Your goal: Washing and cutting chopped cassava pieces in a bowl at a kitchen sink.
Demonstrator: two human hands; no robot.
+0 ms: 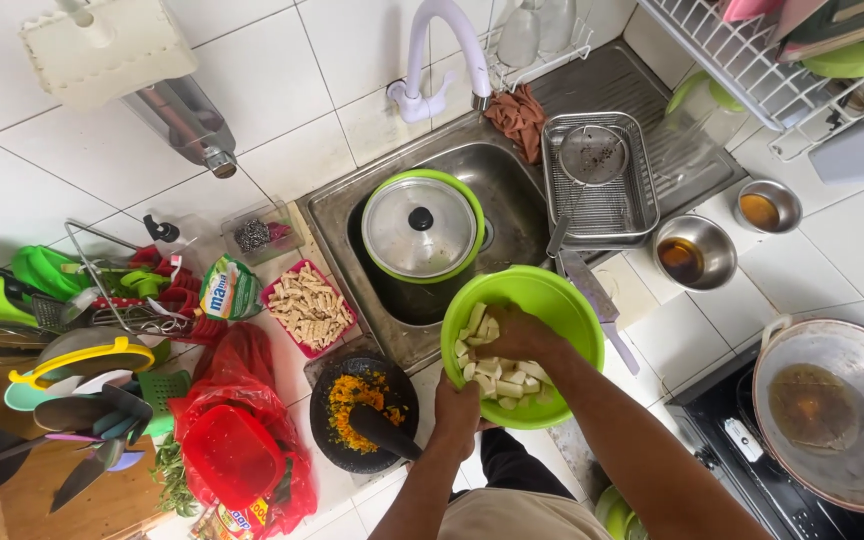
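A lime-green plastic bowl (pixel 552 290) sits at the sink's front edge, holding several pale cut pieces (pixel 508 382). My right hand (pixel 514 335) is down inside the bowl, fingers closed over some of the pieces. My left hand (pixel 456 412) grips the bowl's near-left rim. Beside that hand stands a dark stone mortar (pixel 337 432) with orange-yellow paste and a black pestle (pixel 384 432).
A lidded green pot (pixel 424 228) sits in the sink (pixel 512 190). A wire tray with a strainer (pixel 600 180), a cleaver (pixel 592 295), two small metal bowls (pixel 694 252) and a wok (pixel 827 410) lie right. A pink tray of fried strips (pixel 307 308), red bag (pixel 237 425) and utensils lie left.
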